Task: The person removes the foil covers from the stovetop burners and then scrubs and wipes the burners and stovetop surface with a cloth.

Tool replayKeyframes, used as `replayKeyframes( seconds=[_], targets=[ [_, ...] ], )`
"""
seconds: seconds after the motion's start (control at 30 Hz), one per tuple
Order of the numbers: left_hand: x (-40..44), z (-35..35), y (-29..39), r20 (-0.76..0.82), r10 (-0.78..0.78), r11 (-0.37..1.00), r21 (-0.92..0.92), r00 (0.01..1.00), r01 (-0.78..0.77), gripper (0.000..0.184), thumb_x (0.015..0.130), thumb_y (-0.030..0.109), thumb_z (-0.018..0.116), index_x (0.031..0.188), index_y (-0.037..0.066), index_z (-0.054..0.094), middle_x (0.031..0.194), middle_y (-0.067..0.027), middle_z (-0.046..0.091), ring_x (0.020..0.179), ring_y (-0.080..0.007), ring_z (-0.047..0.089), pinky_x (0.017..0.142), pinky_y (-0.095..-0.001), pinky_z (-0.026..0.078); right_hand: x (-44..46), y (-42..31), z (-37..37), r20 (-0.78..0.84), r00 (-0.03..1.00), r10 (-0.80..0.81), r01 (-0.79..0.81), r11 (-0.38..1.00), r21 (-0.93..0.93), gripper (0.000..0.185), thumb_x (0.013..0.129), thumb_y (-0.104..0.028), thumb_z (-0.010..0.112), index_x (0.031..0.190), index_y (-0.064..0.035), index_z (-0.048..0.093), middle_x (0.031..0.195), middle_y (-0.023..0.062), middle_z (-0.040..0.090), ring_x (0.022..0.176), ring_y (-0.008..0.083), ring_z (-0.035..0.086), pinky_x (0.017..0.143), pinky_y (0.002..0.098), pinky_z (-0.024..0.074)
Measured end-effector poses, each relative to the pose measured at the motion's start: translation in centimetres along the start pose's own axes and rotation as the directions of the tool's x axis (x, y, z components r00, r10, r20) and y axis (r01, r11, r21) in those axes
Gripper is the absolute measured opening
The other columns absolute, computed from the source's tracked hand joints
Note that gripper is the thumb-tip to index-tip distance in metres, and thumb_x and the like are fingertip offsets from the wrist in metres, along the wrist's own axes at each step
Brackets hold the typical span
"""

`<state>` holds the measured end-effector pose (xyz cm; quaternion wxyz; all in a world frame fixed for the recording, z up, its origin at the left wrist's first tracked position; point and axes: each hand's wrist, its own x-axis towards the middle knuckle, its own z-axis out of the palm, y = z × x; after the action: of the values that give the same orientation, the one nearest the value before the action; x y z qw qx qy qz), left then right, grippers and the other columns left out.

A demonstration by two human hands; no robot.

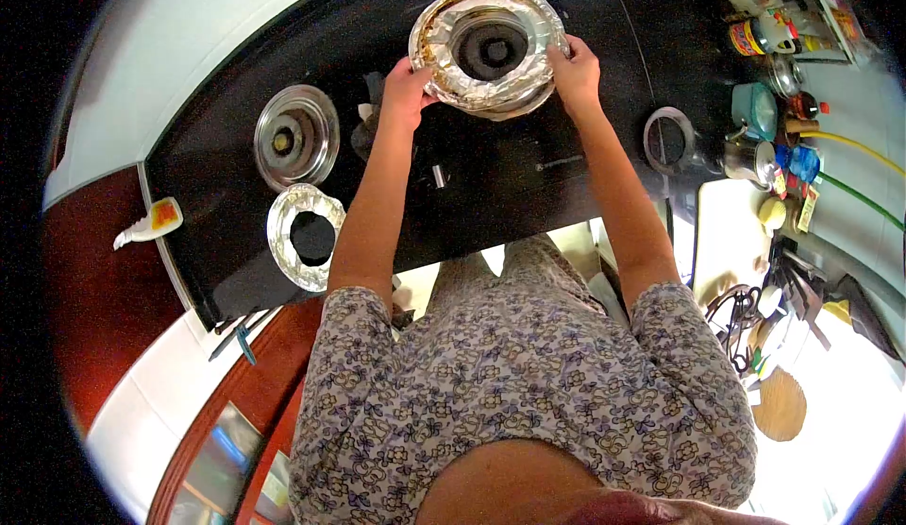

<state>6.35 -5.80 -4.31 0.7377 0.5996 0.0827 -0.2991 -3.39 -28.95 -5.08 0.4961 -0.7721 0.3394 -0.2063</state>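
Note:
Both my hands grip a foil-covered ring [453, 87] with brown stains, at the far side of the black counter. My left hand [406, 96] pinches its left edge, and my right hand [575, 76] holds its right edge. Through the ring's middle a dark round burner part [497, 50] shows. To the left lies a round metal burner pan [323, 126] with a knob-like centre. Just nearer to me is a second foil ring [285, 227] with an open middle. A dark cloth-like item [362, 138] lies beside my left wrist, and a small metal cylinder [439, 177] rests between my forearms.
A spray bottle [151, 223] is at the far left. On the right are a metal ring [650, 143], a metal pot [749, 160], a green-blue container [754, 110], jars and bottles. A cutting board [722, 239] and a rack with utensils are nearer me.

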Motion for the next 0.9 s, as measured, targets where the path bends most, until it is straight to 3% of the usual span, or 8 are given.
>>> replayKeyframes(
  seconds=[0.27, 0.3, 0.33, 0.4, 0.6, 0.73, 0.8, 0.9],
  targets=[
    [-5.1, -3.5, 0.6, 0.098, 0.019, 0.978, -0.209, 0.995, 0.002, 0.031, 0.081, 0.012, 0.057, 0.110, 0.003, 0.053, 0.098, -0.0076, 0.061, 0.084, -0.0202, 0.061, 0.071, -0.0345, 0.053, -4.4, -2.2, -0.1, 0.116, 0.993, -0.010, -0.019, 0.969, 0.246, 0.031, 0.076, -0.014, 0.063, 0.102, 0.0035, 0.059, 0.087, 0.0111, 0.065, 0.077, 0.0157, 0.059, 0.071, 0.0286, 0.0465],
    [-6.3, -4.6, 0.7, 0.133, 0.028, 0.974, -0.228, 0.991, 0.003, 0.033, 0.081, 0.013, 0.057, 0.112, 0.001, 0.050, 0.102, -0.0083, 0.060, 0.087, -0.0202, 0.060, 0.073, -0.0358, 0.052, -6.2, -4.2, -0.4, 0.222, 0.968, 0.119, -0.173, 0.954, 0.243, 0.030, 0.077, -0.014, 0.063, 0.101, 0.0038, 0.059, 0.089, 0.0109, 0.064, 0.077, 0.0154, 0.058, 0.072, 0.0281, 0.0462],
    [-8.1, -5.0, 0.7, 0.041, 0.035, 0.967, -0.255, 0.999, -0.023, 0.033, 0.086, 0.015, 0.053, 0.115, 0.000, 0.047, 0.105, -0.0117, 0.059, 0.090, -0.0188, 0.060, 0.075, -0.0365, 0.053, -7.9, -4.9, 0.1, 0.192, 0.980, 0.050, -0.096, 0.966, 0.239, 0.027, 0.078, -0.013, 0.062, 0.099, 0.0035, 0.060, 0.087, 0.0081, 0.063, 0.077, 0.0136, 0.056, 0.071, 0.0269, 0.0457],
    [-10.0, -7.4, -0.7, 0.177, 0.197, 0.920, -0.375, 0.964, -0.119, 0.038, 0.088, 0.017, 0.052, 0.121, 0.000, 0.043, 0.107, -0.0134, 0.058, 0.094, -0.0222, 0.059, 0.082, -0.0386, 0.049, -10.5, -3.8, 1.4, 0.176, 0.983, -0.053, 0.013, 0.975, 0.220, 0.024, 0.078, -0.011, 0.062, 0.098, 0.0022, 0.060, 0.084, 0.0049, 0.062, 0.074, 0.0116, 0.054, 0.069, 0.0252, 0.0449],
    [-19.7, -14.9, -3.1, -0.027, 0.058, 0.815, -0.576, 0.998, -0.063, 0.041, 0.093, 0.025, 0.041, 0.126, 0.000, 0.038, 0.113, -0.0175, 0.054, 0.099, -0.0302, 0.057, 0.083, -0.0419, 0.047, -21.7, -7.3, 5.4, 0.367, 0.929, 0.059, -0.176, 0.939, 0.295, 0.023, 0.082, -0.012, 0.060, 0.100, 0.0023, 0.060, 0.085, 0.0023, 0.059, 0.076, 0.0087, 0.051, 0.069, 0.0237, 0.0417],
    [-25.2, -18.8, -4.1, -0.139, 0.081, 0.685, -0.712, 0.987, -0.156, 0.039, 0.090, 0.017, 0.045, 0.124, 0.001, 0.041, 0.112, -0.0148, 0.055, 0.100, -0.0285, 0.056, 0.087, -0.0400, 0.045, -25.4, -7.1, 8.2, 0.461, 0.887, 0.043, -0.186, 0.945, 0.270, 0.023, 0.082, -0.011, 0.059, 0.101, 0.0016, 0.059, 0.087, 0.0017, 0.058, 0.077, 0.0087, 0.051, 0.070, 0.0236, 0.0412],
    [-28.0, -20.9, -6.0, -0.166, 0.204, 0.601, -0.757, 0.965, -0.257, 0.039, 0.086, 0.010, 0.048, 0.123, 0.001, 0.042, 0.112, -0.0138, 0.056, 0.101, -0.0262, 0.056, 0.089, -0.0397, 0.044, -27.2, -8.1, 9.4, 0.533, 0.846, 0.009, -0.190, 0.939, 0.286, 0.022, 0.083, -0.011, 0.059, 0.102, 0.0009, 0.059, 0.088, 0.0013, 0.058, 0.076, 0.0082, 0.051, 0.070, 0.0234, 0.0410],
    [-31.1, -21.8, -8.9, -0.308, 0.336, 0.708, -0.541, 0.890, -0.454, 0.040, 0.080, 0.001, 0.050, 0.119, 0.000, 0.044, 0.112, -0.0117, 0.056, 0.104, -0.0237, 0.054, 0.091, -0.0390, 0.042, -28.5, -8.1, 11.2, 0.613, 0.789, -0.024, -0.159, 0.957, 0.243, 0.028, 0.082, -0.013, 0.060, 0.103, 0.0039, 0.058, 0.089, 0.0055, 0.061, 0.078, 0.0109, 0.052, 0.070, 0.0247, 0.0433]
  ],
)
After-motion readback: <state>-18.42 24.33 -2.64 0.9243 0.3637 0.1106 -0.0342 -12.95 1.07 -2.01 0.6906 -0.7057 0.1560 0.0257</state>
